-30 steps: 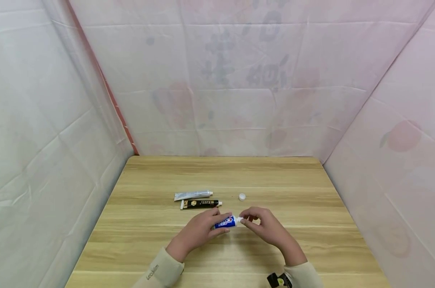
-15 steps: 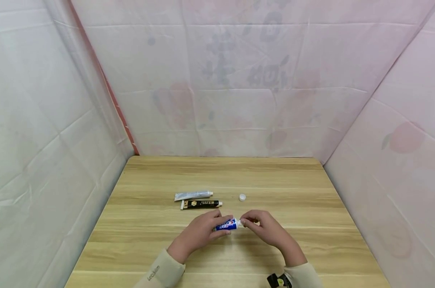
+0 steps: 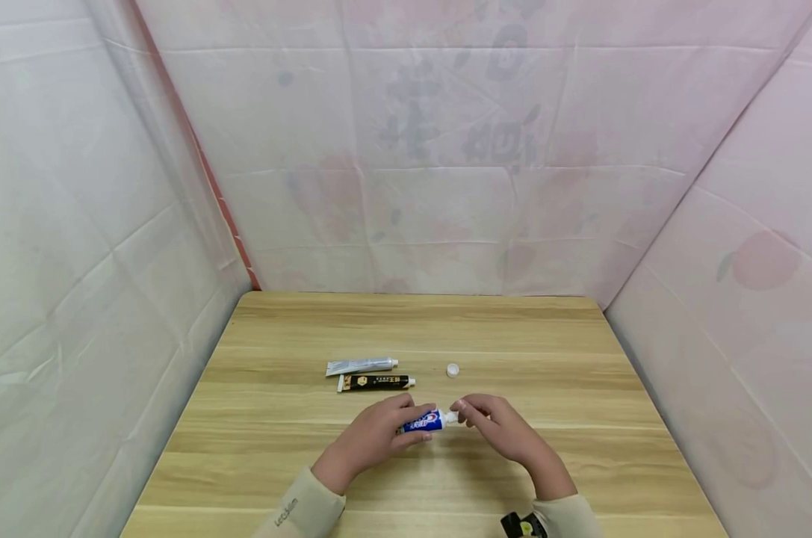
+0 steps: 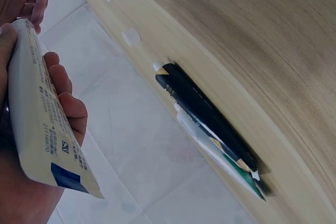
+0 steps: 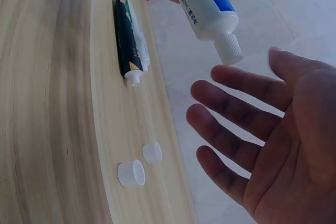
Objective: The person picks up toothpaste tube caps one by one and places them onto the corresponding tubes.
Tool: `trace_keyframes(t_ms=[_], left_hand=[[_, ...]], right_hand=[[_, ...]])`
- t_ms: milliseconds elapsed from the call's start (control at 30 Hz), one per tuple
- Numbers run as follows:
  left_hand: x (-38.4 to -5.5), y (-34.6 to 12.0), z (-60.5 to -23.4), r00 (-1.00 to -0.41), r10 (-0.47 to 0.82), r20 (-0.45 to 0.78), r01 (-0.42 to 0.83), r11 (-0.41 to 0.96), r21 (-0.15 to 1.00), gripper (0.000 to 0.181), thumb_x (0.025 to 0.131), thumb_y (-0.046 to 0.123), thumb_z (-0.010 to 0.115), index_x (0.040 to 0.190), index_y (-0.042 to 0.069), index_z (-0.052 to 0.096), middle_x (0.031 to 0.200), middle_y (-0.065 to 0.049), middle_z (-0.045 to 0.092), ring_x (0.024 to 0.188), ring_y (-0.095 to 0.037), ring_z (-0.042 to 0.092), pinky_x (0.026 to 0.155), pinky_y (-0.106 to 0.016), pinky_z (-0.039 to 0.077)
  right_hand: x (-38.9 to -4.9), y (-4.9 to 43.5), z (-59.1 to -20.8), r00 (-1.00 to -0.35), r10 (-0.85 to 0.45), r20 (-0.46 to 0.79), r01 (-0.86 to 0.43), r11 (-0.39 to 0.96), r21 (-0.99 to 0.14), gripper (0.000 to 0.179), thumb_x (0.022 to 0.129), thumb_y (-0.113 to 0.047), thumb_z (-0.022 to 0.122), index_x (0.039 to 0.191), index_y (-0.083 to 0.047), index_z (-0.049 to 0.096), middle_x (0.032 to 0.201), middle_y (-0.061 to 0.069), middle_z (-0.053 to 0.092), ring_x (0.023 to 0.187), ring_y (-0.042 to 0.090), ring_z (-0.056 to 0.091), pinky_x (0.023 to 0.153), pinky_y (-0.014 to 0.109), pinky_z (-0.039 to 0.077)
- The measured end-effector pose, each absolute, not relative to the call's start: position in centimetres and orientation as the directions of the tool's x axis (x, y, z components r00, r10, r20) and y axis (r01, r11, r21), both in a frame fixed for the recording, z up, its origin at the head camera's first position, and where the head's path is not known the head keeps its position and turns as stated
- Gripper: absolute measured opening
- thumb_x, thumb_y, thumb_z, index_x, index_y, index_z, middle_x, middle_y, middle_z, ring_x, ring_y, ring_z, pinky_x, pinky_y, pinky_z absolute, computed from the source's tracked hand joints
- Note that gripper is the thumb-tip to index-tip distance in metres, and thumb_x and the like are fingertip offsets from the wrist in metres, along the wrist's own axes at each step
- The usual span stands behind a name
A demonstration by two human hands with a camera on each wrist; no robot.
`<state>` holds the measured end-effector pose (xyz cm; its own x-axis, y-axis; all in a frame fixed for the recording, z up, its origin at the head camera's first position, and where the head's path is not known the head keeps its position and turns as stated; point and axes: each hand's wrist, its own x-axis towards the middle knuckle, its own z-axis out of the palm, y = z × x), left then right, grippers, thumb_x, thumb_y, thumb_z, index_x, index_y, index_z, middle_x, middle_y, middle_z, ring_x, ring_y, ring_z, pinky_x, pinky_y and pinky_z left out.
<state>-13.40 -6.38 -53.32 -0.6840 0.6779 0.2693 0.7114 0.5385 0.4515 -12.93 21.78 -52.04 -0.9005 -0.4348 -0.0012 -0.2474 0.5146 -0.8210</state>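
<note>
A blue-and-white toothpaste tube lies in the grip of my left hand, its capped end pointing right. In the left wrist view the flat crimped end of the tube sticks out past the palm. The ribbed white cap sits on the tube's nozzle end. My right hand is just to the right of that cap. Seen from the right wrist, the fingers are spread and relaxed, apart from the cap, and nothing is between them and the thumb.
Behind the left hand lie a black toothpaste tube and a silver one, side by side, both uncapped. Two loose white caps stand on the wooden table. Pale cloth walls enclose the table's back and sides.
My right hand's fingers have come off the cap and shifted slightly right, so more of it shows. The left hand keeps its grip, with the tube barely moved.
</note>
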Motion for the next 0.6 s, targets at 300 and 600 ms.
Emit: trace_keyframes(t_ms=[300, 600], left_hand=[[-13.36, -6.48, -53.33, -0.692, 0.682, 0.239, 0.698, 0.545, 0.465, 0.050, 0.102, 0.041, 0.071, 0.148, 0.022, 0.065, 0.100, 0.009, 0.059, 0.077, 0.000, 0.044, 0.068, -0.015, 0.039], [-13.32, -6.41, -53.44, -0.687, 0.681, 0.255, 0.702, 0.530, 0.475, 0.050, 0.104, 0.044, 0.068, 0.150, 0.025, 0.063, 0.097, 0.012, 0.055, 0.076, 0.000, 0.041, 0.068, -0.015, 0.037]], right_hand=[[-12.38, 21.75, -51.97, -0.920, -0.358, 0.158, -0.333, 0.503, -0.798, 0.011, 0.104, -0.028, 0.072, 0.112, -0.024, 0.078, 0.108, -0.007, 0.077, 0.094, 0.006, 0.069, 0.087, 0.036, 0.059], [-12.19, 21.43, -51.69, -0.872, -0.420, 0.253, -0.448, 0.473, -0.759, 0.019, 0.093, -0.014, 0.085, 0.107, -0.022, 0.076, 0.106, -0.008, 0.075, 0.086, 0.007, 0.067, 0.085, 0.041, 0.058]])
